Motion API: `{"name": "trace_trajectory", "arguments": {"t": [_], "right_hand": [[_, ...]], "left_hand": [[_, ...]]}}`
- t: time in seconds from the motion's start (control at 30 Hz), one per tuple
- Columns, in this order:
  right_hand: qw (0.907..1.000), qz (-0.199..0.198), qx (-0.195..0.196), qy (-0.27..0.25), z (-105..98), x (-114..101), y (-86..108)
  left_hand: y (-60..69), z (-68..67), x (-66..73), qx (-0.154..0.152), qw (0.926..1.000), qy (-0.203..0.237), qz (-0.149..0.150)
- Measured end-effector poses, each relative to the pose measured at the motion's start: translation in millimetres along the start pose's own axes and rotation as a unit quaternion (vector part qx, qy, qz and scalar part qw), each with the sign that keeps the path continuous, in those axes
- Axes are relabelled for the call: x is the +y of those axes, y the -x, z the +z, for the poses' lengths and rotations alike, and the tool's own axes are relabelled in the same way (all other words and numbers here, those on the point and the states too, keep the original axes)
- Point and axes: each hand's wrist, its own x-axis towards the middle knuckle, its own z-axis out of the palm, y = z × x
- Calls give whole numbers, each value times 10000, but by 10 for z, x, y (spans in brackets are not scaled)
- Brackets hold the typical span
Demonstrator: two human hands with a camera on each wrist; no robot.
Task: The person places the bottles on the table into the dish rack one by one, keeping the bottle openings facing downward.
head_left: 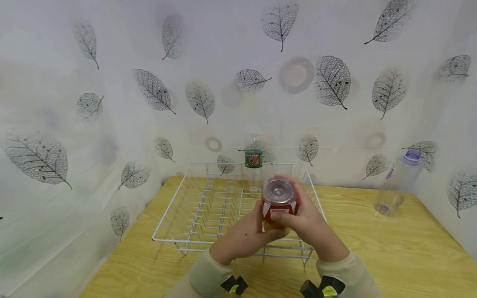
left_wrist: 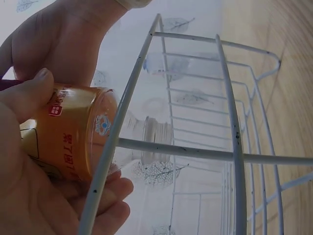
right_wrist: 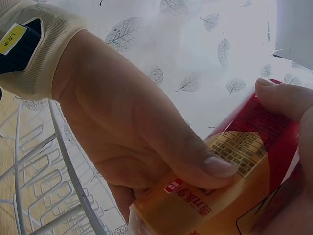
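Note:
Both hands hold a clear plastic bottle (head_left: pixel 278 191) with a red and gold label, its base turned up toward the head camera. My left hand (head_left: pixel 242 236) grips the lower left of it, with fingers curled round the label (left_wrist: pixel 63 132). From the right, my right hand (head_left: pixel 311 223) wraps it, thumb lying across the label (right_wrist: pixel 237 154). In the left wrist view, a clear threaded neck (left_wrist: pixel 156 139) points toward the rack side, partly behind the wires. The bottle is above the front right part of a white wire dish rack (head_left: pixel 186 240).
A clear bottle with a green label (head_left: pixel 254 159) stands upright at the rack's back. On the right of the wooden table (head_left: pixel 354 231) stands a clear bottle with a purple neck (head_left: pixel 400 182). A leaf-patterned sheet (head_left: pixel 223 103) hangs behind and along both sides.

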Motion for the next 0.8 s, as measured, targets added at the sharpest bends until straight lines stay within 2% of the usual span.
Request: {"name": "trace_trajectory", "arguments": {"t": [0.2,0.33,0.5,0.6,0.8], "right_hand": [[10000,58,-51,34,-27,-8,-9],[9999,62,-53,118,-61,15,-6],[9998,46,-118,165,-115,67,7],[9996,64,-116,259,-151,75,9],[9993,213,-22,306,-208,42,-12]], "left_hand": [[-12,-32,-8,274,9990,-352,-39],[-2,-65,-2,389,9958,-825,-6],[76,-131,-14,370,9880,-1442,-417],[123,-208,-44,331,9845,-1602,-635],[250,-411,-133,334,9791,-1827,-827]]}}
